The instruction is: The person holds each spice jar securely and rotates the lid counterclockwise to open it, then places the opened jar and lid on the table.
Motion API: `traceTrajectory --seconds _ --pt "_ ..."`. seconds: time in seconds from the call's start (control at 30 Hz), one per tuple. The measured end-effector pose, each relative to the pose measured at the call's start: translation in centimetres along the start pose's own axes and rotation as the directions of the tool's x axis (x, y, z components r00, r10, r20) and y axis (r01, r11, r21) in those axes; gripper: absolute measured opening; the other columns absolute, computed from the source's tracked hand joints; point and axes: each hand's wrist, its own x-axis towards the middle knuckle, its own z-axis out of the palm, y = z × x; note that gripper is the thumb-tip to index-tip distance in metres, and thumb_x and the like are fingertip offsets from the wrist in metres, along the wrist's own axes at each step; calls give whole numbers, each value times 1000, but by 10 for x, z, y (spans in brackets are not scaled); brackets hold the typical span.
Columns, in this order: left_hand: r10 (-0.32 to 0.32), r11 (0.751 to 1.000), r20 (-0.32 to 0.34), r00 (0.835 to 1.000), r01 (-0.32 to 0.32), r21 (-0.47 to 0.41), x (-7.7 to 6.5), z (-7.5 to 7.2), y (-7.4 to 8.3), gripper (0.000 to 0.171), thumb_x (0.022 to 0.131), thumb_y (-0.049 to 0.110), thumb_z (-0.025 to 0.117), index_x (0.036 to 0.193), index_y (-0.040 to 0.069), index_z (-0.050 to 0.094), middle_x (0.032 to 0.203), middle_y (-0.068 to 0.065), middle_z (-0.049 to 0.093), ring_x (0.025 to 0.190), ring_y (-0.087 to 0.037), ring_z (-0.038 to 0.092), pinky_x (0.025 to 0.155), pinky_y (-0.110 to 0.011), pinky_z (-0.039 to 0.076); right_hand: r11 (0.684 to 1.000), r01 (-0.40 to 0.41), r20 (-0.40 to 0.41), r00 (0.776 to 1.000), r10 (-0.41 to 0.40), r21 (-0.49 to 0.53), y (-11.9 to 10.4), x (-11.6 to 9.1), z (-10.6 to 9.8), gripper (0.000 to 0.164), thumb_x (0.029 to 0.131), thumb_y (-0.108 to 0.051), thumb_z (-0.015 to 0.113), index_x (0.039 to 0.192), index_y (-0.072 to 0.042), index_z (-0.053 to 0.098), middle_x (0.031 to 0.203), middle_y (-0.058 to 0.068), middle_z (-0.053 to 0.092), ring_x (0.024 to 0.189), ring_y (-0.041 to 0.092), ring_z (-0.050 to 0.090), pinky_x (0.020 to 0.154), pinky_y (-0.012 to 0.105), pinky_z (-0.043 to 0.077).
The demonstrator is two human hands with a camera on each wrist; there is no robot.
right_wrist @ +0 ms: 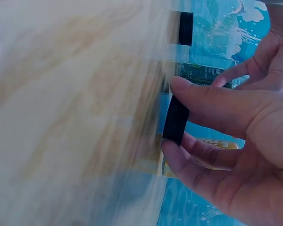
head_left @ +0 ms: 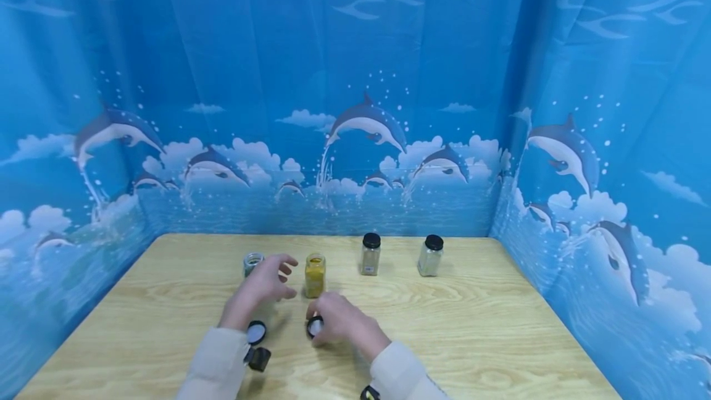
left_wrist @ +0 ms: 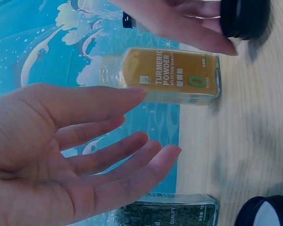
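Note:
My right hand [head_left: 339, 318] pinches a black lid [right_wrist: 176, 120] by its edge, low over the table in front of the turmeric powder jar [head_left: 315, 278]. That jar stands uncapped, its yellow powder showing through the glass. My left hand [head_left: 268, 279] is held between the turmeric jar and a jar of dark green dried herb [left_wrist: 165, 211], fingers spread and holding nothing. The herb jar is also without a lid, and in the head view the left hand partly covers it. A second black lid [head_left: 256, 332] lies on the table with its pale inside facing up, beside my left wrist.
Two glass jars with black lids, one with brownish contents [head_left: 370, 255] and one with paler contents [head_left: 430, 256], stand at the back right of the wooden table [head_left: 478, 338]. A blue dolphin-print curtain [head_left: 266, 79] surrounds the table's back and sides.

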Motion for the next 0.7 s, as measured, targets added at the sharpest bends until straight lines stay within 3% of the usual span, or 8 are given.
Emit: traceTrajectory --seconds 0.17,0.4,0.57,0.7 --pt "-1 1000 3 1000 1 19 -2 -2 4 61 80 0 84 137 3 59 131 -23 65 113 -37 67 81 -42 64 999 2 8 1000 -2 -36 -1 0 1 40 71 -24 94 106 -17 77 100 -4 74 89 5 62 78 15 51" --pt "67 997 -23 997 -67 24 -4 -5 14 60 81 0 83 136 2 60 132 -25 65 117 -41 66 90 -49 62 999 14 -16 1000 -15 -44 -1 -3 1 42 70 -31 95 105 -17 75 99 -5 74 90 5 63 81 17 53" --pt "94 995 -32 995 -93 28 -2 -10 28 59 83 3 81 138 5 59 136 -23 63 124 -43 62 97 -54 58 998 -41 20 999 40 44 8 -10 -12 49 80 -39 88 121 -17 72 113 -1 74 101 10 66 86 27 57" --pt "116 991 -39 993 -113 67 3 -11 42 57 86 6 80 140 9 59 141 -20 61 132 -43 57 102 -59 54 992 -70 3 998 70 104 23 -18 -31 42 87 -33 82 123 -14 71 116 4 74 103 16 69 86 31 59"
